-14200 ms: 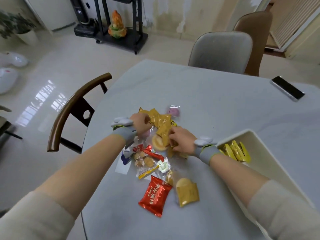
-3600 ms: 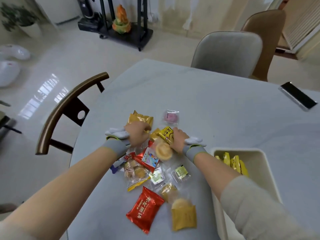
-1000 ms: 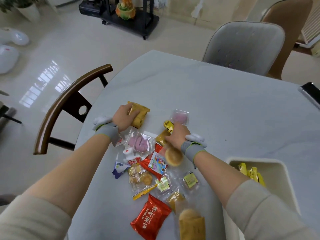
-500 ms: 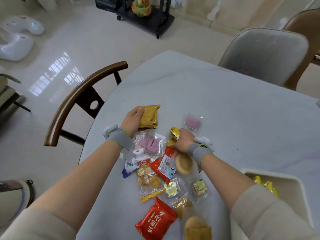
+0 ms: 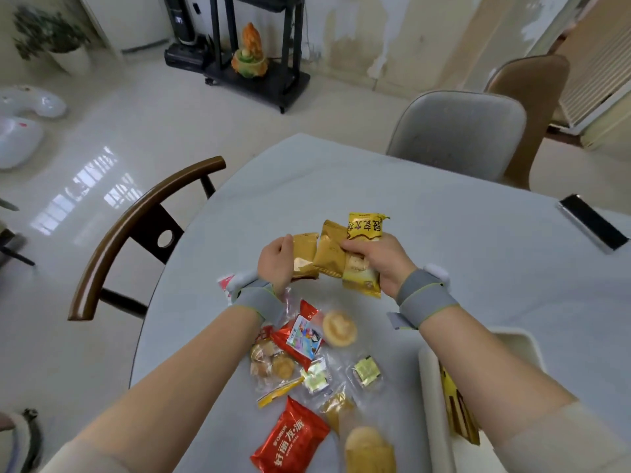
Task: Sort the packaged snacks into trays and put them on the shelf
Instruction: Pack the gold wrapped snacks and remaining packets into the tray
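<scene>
Above the table (image 5: 444, 268), the left hand (image 5: 276, 259) grips one gold pack (image 5: 304, 256) while the right hand (image 5: 384, 264) pinches two more packs (image 5: 362, 254); remaining snacks (image 5: 307, 356) lie below them, the tray (image 5: 433, 387) at right.

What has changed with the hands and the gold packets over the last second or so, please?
Both hands have lifted off the pile. The left hand still grips its gold packet; the right hand now holds a second gold packet and a yellow printed packet, raised side by side. The red packet and cream tray stay put.
</scene>
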Demonstrator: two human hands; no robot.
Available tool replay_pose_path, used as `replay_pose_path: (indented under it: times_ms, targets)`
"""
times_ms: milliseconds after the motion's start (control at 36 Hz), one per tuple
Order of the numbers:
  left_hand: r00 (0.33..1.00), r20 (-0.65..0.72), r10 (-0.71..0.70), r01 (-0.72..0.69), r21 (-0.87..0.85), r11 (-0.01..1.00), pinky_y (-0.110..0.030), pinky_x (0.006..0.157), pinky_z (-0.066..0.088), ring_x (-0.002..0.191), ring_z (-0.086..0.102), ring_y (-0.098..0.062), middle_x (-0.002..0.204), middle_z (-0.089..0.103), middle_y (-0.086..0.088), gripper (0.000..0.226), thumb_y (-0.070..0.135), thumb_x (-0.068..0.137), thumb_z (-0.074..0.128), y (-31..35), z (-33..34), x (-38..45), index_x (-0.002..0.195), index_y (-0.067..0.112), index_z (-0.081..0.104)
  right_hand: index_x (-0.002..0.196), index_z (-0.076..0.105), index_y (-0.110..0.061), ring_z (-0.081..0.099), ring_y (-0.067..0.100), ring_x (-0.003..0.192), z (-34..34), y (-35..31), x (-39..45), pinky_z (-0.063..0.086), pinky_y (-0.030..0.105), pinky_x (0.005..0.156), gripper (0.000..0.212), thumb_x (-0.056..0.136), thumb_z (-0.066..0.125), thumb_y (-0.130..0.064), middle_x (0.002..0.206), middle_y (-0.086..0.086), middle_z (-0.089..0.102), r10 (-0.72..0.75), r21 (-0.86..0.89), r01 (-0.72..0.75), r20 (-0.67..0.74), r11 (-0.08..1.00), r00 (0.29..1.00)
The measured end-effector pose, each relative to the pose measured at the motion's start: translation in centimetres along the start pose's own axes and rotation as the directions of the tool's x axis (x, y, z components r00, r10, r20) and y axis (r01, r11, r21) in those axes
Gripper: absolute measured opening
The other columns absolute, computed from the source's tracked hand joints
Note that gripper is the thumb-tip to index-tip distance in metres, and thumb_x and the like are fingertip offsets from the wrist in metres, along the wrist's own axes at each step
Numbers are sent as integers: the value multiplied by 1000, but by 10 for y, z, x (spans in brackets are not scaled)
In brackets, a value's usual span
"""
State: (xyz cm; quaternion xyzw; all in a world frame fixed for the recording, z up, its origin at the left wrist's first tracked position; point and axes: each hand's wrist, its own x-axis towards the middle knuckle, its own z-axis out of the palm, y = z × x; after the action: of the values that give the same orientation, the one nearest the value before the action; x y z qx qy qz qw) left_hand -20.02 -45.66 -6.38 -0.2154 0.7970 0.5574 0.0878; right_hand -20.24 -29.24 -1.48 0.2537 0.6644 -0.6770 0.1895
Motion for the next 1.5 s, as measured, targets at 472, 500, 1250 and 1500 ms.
replay_pose_path:
  times_ms: [472,500,1250,1500]
  targets:
    - [889,447,101,-37,-148,988,-41,87,56,105,64,-23,119,63,-9,61,76,77,48,45,57,-99,109,27,65,89,68,2,66,32,74,-76,12,-73,57,48,77,14,76,73,-1,88,23,67,32,11,-31,-54,999,998]
    - [873,472,124,-59,-151,987,-39,83,58,105,64,-22,120,61,-9,60,72,75,54,47,60,-106,110,25,63,88,67,2,66,32,73,-82,14,-79,57,48,76,13,76,74,-2,87,23,68,30,20,-29,-68,999,997]
    - [875,436,208,-188,-91,978,-37,98,45,104,59,-21,112,63,-3,20,42,95,50,42,184,-162,103,24,57,125,50,-13,58,35,94,-211,145,-150,41,33,73,40,92,55,-34,105,13,63,-486,-793,-25,-397,608,778]
    - [859,482,172,-191,-11,982,-38,93,47,103,60,-25,115,62,-10,27,48,93,49,39,189,-164,98,23,56,107,58,-9,61,38,97,-215,181,-129,47,35,76,25,91,58,-28,105,18,65,-172,-586,-241,-560,774,811]
